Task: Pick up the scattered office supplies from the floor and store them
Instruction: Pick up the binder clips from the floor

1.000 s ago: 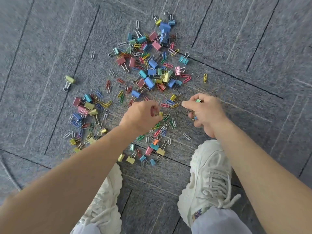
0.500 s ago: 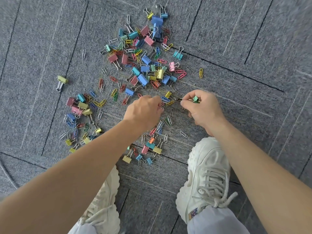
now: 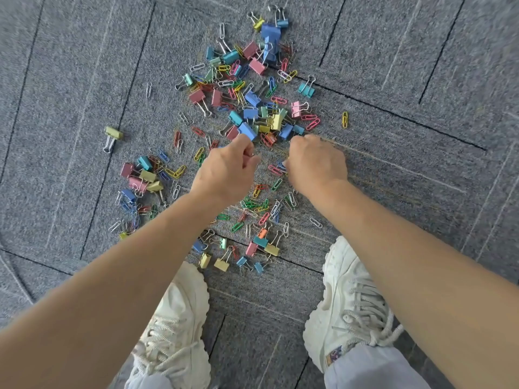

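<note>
Several coloured binder clips and paper clips lie scattered on the grey carpet (image 3: 393,66). The densest heap (image 3: 252,88) is just beyond my hands. A smaller cluster (image 3: 140,178) lies to the left and another (image 3: 261,242) sits between my shoes. My left hand (image 3: 227,169) is curled, with a bit of metal clip showing at its fingertips, close to a blue binder clip (image 3: 247,130). My right hand (image 3: 317,164) is a downward fist over the paper clips, a small clip end peeking out at its left edge. What else either palm holds is hidden.
My two white shoes (image 3: 174,327) (image 3: 348,299) stand on the carpet near the lower cluster. A lone yellow binder clip (image 3: 113,133) lies far left and a single yellow paper clip (image 3: 344,119) far right. No container is in view.
Both hands have moved forward toward the big heap and closer together. The right hand has turned from a visible pinch on a green clip into a closed fist.
</note>
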Demonstrator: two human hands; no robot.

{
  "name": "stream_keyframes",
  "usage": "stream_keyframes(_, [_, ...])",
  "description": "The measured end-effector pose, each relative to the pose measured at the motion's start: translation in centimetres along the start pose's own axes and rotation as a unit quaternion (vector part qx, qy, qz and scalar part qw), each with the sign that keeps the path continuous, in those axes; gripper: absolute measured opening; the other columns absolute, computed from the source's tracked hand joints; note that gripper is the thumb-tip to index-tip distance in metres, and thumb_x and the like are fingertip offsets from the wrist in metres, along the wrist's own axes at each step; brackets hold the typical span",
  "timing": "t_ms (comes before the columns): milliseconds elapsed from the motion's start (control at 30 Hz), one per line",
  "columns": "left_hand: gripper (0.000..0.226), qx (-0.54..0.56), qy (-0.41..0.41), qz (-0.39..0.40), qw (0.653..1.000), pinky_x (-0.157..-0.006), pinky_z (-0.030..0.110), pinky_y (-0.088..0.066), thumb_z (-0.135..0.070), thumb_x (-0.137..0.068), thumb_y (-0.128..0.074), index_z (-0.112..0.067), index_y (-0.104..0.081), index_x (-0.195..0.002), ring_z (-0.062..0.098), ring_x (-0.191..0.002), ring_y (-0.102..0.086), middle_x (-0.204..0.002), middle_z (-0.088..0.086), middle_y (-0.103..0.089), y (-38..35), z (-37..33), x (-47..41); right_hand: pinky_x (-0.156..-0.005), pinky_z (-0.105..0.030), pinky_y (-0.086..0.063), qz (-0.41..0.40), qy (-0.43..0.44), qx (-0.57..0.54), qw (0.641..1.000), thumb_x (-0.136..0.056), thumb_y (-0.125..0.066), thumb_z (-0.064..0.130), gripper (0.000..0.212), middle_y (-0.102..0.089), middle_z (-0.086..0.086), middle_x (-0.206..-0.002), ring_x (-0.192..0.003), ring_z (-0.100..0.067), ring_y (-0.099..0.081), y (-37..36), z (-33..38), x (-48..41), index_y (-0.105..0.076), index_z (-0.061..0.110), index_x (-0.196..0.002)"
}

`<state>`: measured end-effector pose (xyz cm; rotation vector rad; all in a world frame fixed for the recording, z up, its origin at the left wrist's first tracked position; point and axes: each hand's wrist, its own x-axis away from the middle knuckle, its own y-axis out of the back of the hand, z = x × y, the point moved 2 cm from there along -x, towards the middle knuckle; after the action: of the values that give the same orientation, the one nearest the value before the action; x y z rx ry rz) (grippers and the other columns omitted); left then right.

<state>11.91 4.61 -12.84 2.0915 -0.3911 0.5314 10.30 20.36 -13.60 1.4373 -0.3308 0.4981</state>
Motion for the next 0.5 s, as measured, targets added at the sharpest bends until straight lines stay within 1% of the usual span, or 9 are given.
stream_keyframes(67, [0.021,0.002,-0.004,0.002,1.0,-0.057,0.034,-0.051,-0.033,-0.1,-0.052,-0.016,-0.046,-0.09,0.018,-0.054,-0.05,-0.063,-0.006,-0.051,0.0,0.3,0.2,-0.058,-0.032,-0.039,0.029,-0.024,-0.013,0.999,-0.095,-0.065,0.024,0.018,-0.048,-0.002,-0.075,-0.066,-0.023,-0.05,0.1,-0.2,-0.4,-0.061,0.008,-0.1])
stream_keyframes(133, [0.022,0.01,-0.005,0.001,1.0,-0.056,0.034,-0.051,-0.035,-0.1,-0.052,-0.017,-0.046,-0.089,0.021,-0.055,-0.052,-0.062,-0.007,-0.051,0.0,0.8,0.3,-0.057,-0.031,-0.04,0.045,-0.024,-0.019,0.999,-0.094,-0.066,0.033,0.024,-0.049,-0.002,-0.069,-0.064,-0.024,-0.054,0.1,-0.4,-0.8,-0.061,0.009,-0.09])
stream_keyframes(200, [0.02,0.014,-0.002,-0.001,1.0,-0.056,0.034,-0.049,-0.035,-0.1,-0.052,-0.019,-0.045,-0.089,0.022,-0.057,-0.054,-0.062,-0.008,-0.051,0.1,1.3,0.6,-0.059,-0.031,-0.043,0.031,-0.009,-0.013,0.999,-0.092,-0.068,0.037,0.028,-0.058,-0.004,-0.079,-0.071,-0.025,-0.059,0.1,-0.4,-0.9,-0.063,0.009,-0.093])
stream_keyframes(267, [0.02,0.021,0.002,-0.006,1.0,-0.061,0.038,-0.054,-0.036,-0.1,-0.053,-0.02,-0.046,-0.09,0.026,-0.062,-0.058,-0.064,-0.008,-0.053,0.3,1.8,0.8,-0.063,-0.032,-0.043,0.006,0.005,-0.02,1.0,-0.091,-0.068,0.038,0.028,-0.061,-0.004,-0.092,-0.079,-0.026,-0.06,0.0,-0.4,-0.7,-0.065,0.012,-0.099])
stream_keyframes(367, [0.02,0.023,0.001,-0.013,1.0,-0.064,0.04,-0.054,-0.037,-0.099,-0.053,-0.02,-0.046,-0.091,0.027,-0.066,-0.059,-0.065,-0.009,-0.053,0.7,2.6,1.0,-0.062,-0.03,-0.039,-0.026,0.01,-0.037,0.999,-0.091,-0.068,0.036,0.024,-0.059,-0.003,-0.094,-0.075,-0.022,-0.053,-0.3,-0.3,0.0,-0.065,0.014,-0.099])
stream_keyframes(500, [0.022,0.029,0.003,-0.021,0.999,-0.06,0.037,-0.051,-0.038,-0.099,-0.054,-0.019,-0.046,-0.091,0.025,-0.06,-0.054,-0.061,-0.008,-0.051,1.1,3.3,1.1,-0.058,-0.028,-0.036,-0.056,0.027,-0.051,0.997,-0.092,-0.068,0.033,0.02,-0.054,-0.003,-0.107,-0.071,-0.019,-0.05,-0.3,-0.2,0.8,-0.063,0.014,-0.095])
